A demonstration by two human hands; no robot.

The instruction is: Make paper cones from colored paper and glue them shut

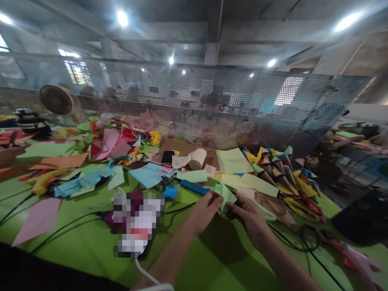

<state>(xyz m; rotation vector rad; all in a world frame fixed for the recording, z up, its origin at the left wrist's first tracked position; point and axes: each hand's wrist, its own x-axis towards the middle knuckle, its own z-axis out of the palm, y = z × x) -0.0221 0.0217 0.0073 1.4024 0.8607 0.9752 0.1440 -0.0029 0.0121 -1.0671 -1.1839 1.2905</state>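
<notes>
A folded sheet of pale green paper [226,196] is held up between both hands, a little above the green table. My left hand [208,208] pinches its left side, fingers closed on the edge. Gripping the right side, my right hand [245,211] has its thumb and fingertips pressed together on the paper. Just behind the left hand lies a long blue bar-shaped object [194,187]. Yellow and pale green sheets [257,184] spread out behind the right hand.
Paper cones [277,167] stack at the right, near yellow-handled scissors [303,208]. A red glue gun [354,252] with a lit light lies front right; a yellow one [45,180] lies left. Cables cross the table. A perforated metal screen [194,109] stands behind.
</notes>
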